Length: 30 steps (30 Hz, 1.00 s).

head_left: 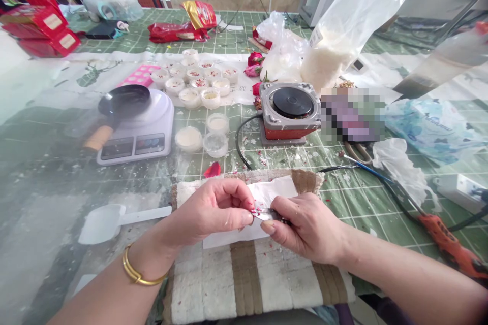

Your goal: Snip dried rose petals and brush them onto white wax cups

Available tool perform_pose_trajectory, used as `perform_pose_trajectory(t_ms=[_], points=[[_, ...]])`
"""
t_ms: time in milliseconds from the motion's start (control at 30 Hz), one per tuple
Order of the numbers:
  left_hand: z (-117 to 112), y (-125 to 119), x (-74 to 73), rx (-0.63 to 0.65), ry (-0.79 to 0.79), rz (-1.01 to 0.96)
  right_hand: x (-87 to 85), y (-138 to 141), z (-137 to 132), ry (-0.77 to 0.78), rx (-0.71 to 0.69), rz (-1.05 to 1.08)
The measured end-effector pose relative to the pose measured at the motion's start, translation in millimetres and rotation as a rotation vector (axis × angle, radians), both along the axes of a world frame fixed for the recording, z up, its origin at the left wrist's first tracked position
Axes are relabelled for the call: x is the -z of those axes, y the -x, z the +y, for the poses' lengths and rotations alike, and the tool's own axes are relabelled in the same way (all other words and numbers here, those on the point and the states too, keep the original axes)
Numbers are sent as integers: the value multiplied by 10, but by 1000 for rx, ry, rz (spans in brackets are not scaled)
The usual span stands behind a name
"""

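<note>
My left hand point(217, 208), with a gold bangle at its wrist, pinches a bit of red petal point(252, 209) between thumb and fingers. My right hand point(305, 223) is closed round the dark handle of a small cutting tool point(280, 217); whether it is a knife or scissors I cannot tell. Its metal tip touches or nearly touches the left fingertips, and tiny red pieces lie on it. Beneath both hands is a sheet of white paper point(274, 189) on a striped brown and cream towel point(213, 284). A larger red petal point(212, 169) rests just beyond the towel.
Several small cups of pale filling point(189, 139) stand ahead, some topped with red bits. A white scale point(160, 127) carries a small black pan point(125, 99). Right of them are a small hotplate point(293, 104), a bag of white granules point(328, 56) and an orange-handled tool point(450, 244). A white scoop point(102, 223) lies left.
</note>
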<state>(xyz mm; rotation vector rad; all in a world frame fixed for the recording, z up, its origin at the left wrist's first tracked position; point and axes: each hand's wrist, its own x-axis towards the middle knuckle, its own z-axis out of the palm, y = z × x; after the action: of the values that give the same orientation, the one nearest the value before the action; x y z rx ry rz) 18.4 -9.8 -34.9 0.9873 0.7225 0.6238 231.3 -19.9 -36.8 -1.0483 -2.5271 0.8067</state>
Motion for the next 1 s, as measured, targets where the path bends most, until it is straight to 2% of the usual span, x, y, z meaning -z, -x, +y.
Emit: perform_pose_trajectory(t_ms=[333,700,1000], points=[[-8,1,15,-31,-32,-66,-22,5,1,-28,4,-44],[1,-5,7,-43,-32,-124,-36,13,20,-87,18,26],[1,-25,14,-30,-33,-82,-7,-5,4,-84,-1,16]])
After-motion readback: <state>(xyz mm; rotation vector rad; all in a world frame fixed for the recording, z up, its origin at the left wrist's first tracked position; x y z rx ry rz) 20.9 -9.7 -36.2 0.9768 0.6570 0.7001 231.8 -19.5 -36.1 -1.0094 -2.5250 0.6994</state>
